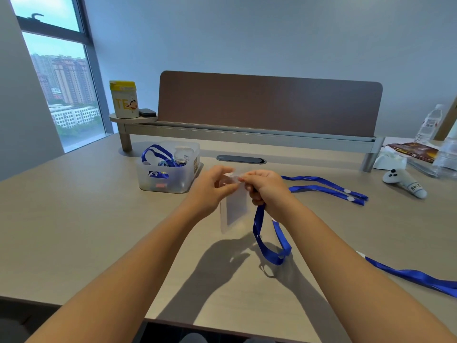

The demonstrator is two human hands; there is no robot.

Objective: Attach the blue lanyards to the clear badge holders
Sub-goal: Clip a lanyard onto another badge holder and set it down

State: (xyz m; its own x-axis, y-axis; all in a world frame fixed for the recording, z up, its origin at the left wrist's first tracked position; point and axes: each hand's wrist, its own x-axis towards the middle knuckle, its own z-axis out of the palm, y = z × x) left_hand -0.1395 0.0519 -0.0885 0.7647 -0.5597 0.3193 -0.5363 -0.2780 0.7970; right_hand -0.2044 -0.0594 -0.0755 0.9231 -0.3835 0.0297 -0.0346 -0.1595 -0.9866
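Note:
A clear badge holder (233,209) hangs upright above the table, pinched at its top edge by my left hand (212,186). My right hand (265,186) meets it at that top edge and grips the clip end of a blue lanyard (268,246), whose loop drops to the table below. The clip itself is hidden by my fingers. A second blue lanyard (329,188) lies flat to the right. A third blue lanyard (415,276) trails off at the right edge.
A translucent bin (168,180) with more lanyards and holders stands just left of my hands. Behind are a desk shelf with divider (247,137), a yellow-lidded canister (123,100), a white controller (405,181), water bottles (430,122) and a snack bag (410,149).

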